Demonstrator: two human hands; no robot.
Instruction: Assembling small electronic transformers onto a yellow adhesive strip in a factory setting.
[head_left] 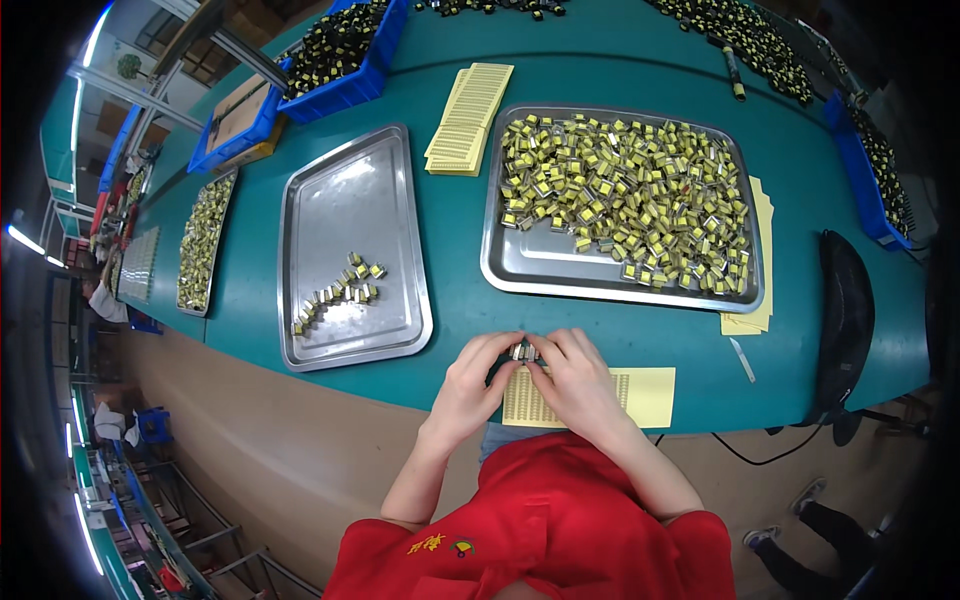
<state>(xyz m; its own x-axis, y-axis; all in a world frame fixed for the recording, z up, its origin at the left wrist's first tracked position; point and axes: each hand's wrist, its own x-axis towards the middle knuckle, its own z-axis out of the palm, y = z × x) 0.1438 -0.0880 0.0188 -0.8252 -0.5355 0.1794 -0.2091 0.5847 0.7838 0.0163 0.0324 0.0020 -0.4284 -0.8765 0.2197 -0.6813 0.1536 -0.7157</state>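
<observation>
My left hand [472, 385] and my right hand [580, 385] meet near the table's front edge. Between their fingertips they grip a few small transformers [524, 352], metallic with pale sides, set side by side; fingers partly hide them. Beneath my hands lies a yellow label sheet [650, 397] with rows of small printed labels. A metal tray [520, 275] ahead and to the right holds a heap of yellow-taped transformers [625, 195]. Ahead and to the left, another metal tray [350, 210] carries a small group of the same parts [345, 290] near its front.
Stacked yellow label sheets [470, 115] lie between the trays; more sheets [765, 250] stick out under the right tray. A small knife [742, 360], a black pouch [845, 315] and a marker [734, 75] lie rightward. Blue bins [340, 85] of dark parts stand at the back left.
</observation>
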